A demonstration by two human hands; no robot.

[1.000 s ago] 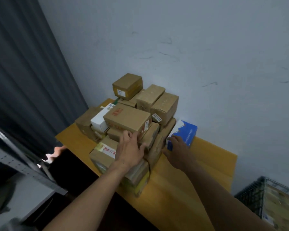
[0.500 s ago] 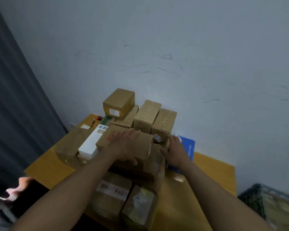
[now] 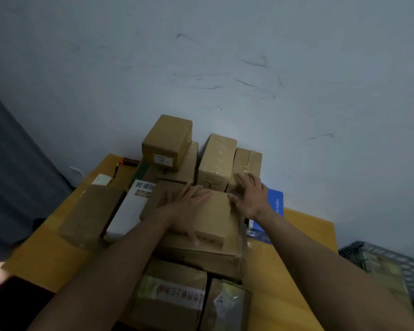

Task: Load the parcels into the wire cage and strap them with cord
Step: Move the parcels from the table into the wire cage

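Note:
A pile of brown cardboard parcels stands on a yellow table (image 3: 294, 266) against the wall. My left hand (image 3: 184, 209) lies flat on the flat brown parcel (image 3: 215, 216) at the top front of the pile, fingers spread, thumb over its near edge. My right hand (image 3: 249, 194) touches that parcel's right edge and the taped parcel (image 3: 247, 161) behind it, fingers straight. A blue box (image 3: 276, 206) shows past my right wrist. The wire cage (image 3: 392, 261) sits low at the right edge, with something yellowish inside.
A white box (image 3: 129, 209) and a long brown parcel (image 3: 91, 213) lie left of the pile. Taller parcels (image 3: 167, 142) stand at the back by the grey wall. A dark curtain (image 3: 14, 163) hangs at the left. An orange-tipped tool (image 3: 127, 161) lies near the table's back corner.
The view has come closer and higher over the pile. My left hand slid forward over the flat top parcel. My right hand moved from the blue box up to the parcel's right edge.

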